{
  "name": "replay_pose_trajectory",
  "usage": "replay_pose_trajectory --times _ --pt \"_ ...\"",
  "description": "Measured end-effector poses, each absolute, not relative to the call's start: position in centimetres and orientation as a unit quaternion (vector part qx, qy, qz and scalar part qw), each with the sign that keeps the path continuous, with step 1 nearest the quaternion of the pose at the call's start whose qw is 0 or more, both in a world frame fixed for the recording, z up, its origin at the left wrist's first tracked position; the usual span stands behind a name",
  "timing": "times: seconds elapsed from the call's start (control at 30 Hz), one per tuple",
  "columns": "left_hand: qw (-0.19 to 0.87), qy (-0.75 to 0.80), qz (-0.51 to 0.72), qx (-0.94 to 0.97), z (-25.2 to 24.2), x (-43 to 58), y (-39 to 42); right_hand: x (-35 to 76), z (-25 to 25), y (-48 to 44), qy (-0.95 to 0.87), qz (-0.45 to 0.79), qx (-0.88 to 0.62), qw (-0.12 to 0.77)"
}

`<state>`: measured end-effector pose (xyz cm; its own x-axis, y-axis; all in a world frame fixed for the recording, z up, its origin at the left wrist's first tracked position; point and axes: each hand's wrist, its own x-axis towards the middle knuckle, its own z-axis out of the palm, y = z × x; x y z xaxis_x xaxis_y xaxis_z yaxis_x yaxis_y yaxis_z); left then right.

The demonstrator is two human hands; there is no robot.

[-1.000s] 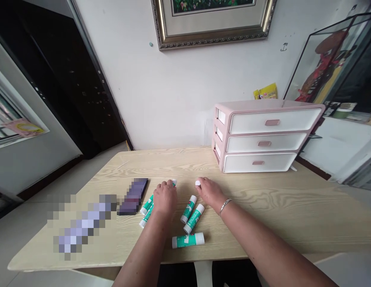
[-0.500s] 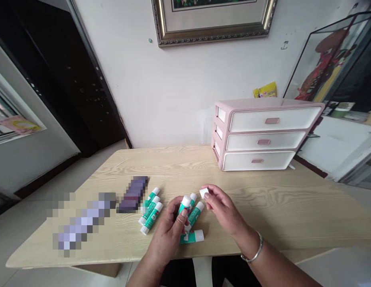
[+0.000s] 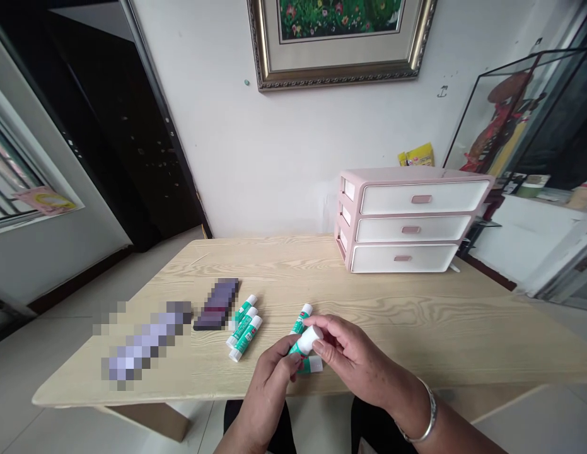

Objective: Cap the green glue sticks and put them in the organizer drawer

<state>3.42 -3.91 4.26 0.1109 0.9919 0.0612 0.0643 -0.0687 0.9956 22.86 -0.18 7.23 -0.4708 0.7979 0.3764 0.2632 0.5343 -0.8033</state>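
Fingers (image 3: 321,332) of both hands apparently pinch glue stick (image 3: 304,342).

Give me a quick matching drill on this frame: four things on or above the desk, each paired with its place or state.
1. glue stick
2. three glue sticks
3. drawer unit
4. framed picture

a. on the wall
b. held in both hands
c. all drawers shut, far right of the table
d. lying side by side near the left of the table

Pairs: 1-b, 2-d, 3-c, 4-a
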Motion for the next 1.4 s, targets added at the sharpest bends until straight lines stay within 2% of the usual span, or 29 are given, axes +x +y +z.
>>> replay_pose_trajectory --times 0.17,0.4,0.67,0.97,1.17,1.27,1.4 --pt "0.480 0.429 0.499 0.580 4.0 4.0 -4.3 22.3 8.9 -1.7 -0.828 0.293 -0.320 0.355" --pt "0.510 0.419 0.542 0.520 4.3 5.2 -4.6 21.1 8.9 -3.4 -0.845 0.246 -0.290 0.376" --pt "0.521 0.415 0.597 0.448 3.2 4.8 -4.8 20.7 6.6 -3.2 -0.778 0.356 -0.326 0.403" --pt "0.517 0.366 0.647 0.424 3.1 5.2 -4.6 20.8 6.1 -2.8 -0.747 0.395 -0.319 0.430" --pt "0.602 0.321 0.642 0.349 3.4 5.5 -4.5 20.2 7.4 -3.3 -0.796 0.312 -0.301 0.421" --pt "0.611 0.315 0.647 0.331 3.2 5.6 -4.4 19.6 8.0 -3.5 -0.813 0.263 -0.316 0.412" --pt "0.608 0.324 0.628 0.361 3.4 5.5 -4.6 19.0 7.8 -3.5 -0.805 0.261 -0.337 0.413"
